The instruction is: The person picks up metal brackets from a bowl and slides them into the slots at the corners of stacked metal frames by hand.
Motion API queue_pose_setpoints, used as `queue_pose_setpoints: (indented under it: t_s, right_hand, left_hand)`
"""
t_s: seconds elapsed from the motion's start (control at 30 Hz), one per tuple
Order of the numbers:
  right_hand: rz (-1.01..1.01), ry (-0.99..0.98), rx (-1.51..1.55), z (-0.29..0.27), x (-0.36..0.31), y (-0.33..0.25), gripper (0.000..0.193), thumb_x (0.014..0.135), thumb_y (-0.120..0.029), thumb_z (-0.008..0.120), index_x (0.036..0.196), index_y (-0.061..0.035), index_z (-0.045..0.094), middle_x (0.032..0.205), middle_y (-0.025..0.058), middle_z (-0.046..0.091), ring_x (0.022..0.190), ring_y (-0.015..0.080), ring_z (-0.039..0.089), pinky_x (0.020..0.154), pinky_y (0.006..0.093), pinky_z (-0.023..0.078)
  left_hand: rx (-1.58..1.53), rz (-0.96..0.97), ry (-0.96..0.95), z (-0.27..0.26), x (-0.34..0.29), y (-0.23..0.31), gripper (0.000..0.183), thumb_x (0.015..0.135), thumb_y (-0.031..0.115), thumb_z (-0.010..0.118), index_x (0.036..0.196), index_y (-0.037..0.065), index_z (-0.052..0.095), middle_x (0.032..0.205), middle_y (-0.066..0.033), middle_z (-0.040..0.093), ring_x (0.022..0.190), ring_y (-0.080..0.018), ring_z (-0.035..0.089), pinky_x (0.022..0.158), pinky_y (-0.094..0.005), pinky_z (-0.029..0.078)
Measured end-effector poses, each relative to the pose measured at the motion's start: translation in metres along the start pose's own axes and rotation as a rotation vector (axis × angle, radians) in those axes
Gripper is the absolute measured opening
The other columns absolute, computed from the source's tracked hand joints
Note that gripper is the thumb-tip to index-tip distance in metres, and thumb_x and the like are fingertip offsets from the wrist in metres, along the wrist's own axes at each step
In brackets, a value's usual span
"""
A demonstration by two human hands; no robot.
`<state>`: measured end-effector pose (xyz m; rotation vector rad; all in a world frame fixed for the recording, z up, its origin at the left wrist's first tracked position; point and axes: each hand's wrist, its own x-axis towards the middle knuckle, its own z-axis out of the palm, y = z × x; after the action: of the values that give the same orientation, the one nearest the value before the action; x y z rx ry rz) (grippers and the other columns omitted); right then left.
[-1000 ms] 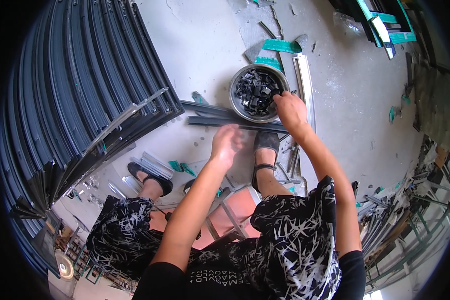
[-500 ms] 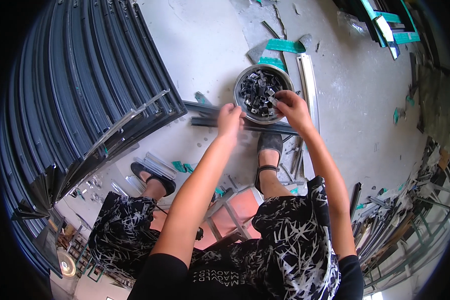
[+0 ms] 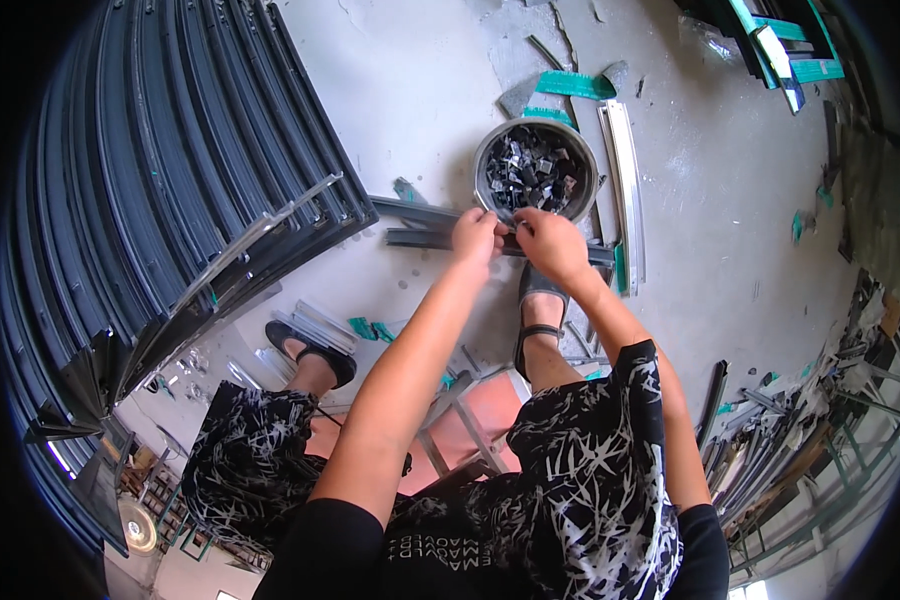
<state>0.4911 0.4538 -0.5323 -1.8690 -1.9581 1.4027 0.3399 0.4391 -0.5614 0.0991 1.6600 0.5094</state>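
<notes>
A round metal bowl (image 3: 482,165) stands on the floor in front of me, filled with small black and silvery pieces (image 3: 535,170). At its near rim my two hands come close together. My left hand (image 3: 478,237) has its fingers curled and pinched; whatever is in them is too small to make out. My right hand (image 3: 552,243) is closed too, thumb and forefinger pinched beside the left fingertips, their contents hidden. Just below the bowl, dark metal profiles (image 3: 420,238) lie across the floor, passing under my hands.
A large stack of long dark profiles (image 3: 190,150) rises at the left. A pale metal strip (image 3: 625,200) lies right of the bowl, green tape scraps (image 3: 575,84) beyond it. My feet flank short clear bars (image 3: 315,325). Offcuts (image 3: 780,440) heap at the right.
My right hand has come out of the bowl, moving left and down to meet my left hand at the near rim. My left hand has shifted slightly right.
</notes>
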Motion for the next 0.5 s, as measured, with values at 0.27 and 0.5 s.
queue_pose_setpoints:
  t_s: [0.27, 0.5]
  right_hand:
    - [0.062, 0.256, 0.047, -0.034, 0.057, 0.023, 0.036, 0.089, -0.023, 0.062, 0.124, -0.0125, 0.064, 0.101, 0.0206, 0.071, 0.092, 0.0401, 0.068, 0.081, 0.0481, 0.053]
    - [0.031, -0.072, -0.058, 0.017, 0.007, 0.003, 0.023, 0.090, -0.024, 0.059, 0.105, -0.0128, 0.071, 0.092, 0.0174, 0.071, 0.088, 0.0385, 0.068, 0.078, 0.0484, 0.054]
  left_hand:
    - [0.049, 0.063, -0.045, 0.027, -0.003, 0.001, 0.017, 0.102, 0.020, 0.050, 0.091, 0.008, 0.055, 0.075, -0.0035, 0.060, 0.055, -0.0099, 0.050, 0.045, -0.0255, 0.041]
    - [0.006, 0.021, 0.043, -0.007, -0.001, -0.001, 0.017, 0.102, 0.019, 0.050, 0.092, 0.007, 0.056, 0.074, -0.0032, 0.059, 0.055, -0.0097, 0.050, 0.044, -0.0256, 0.040]
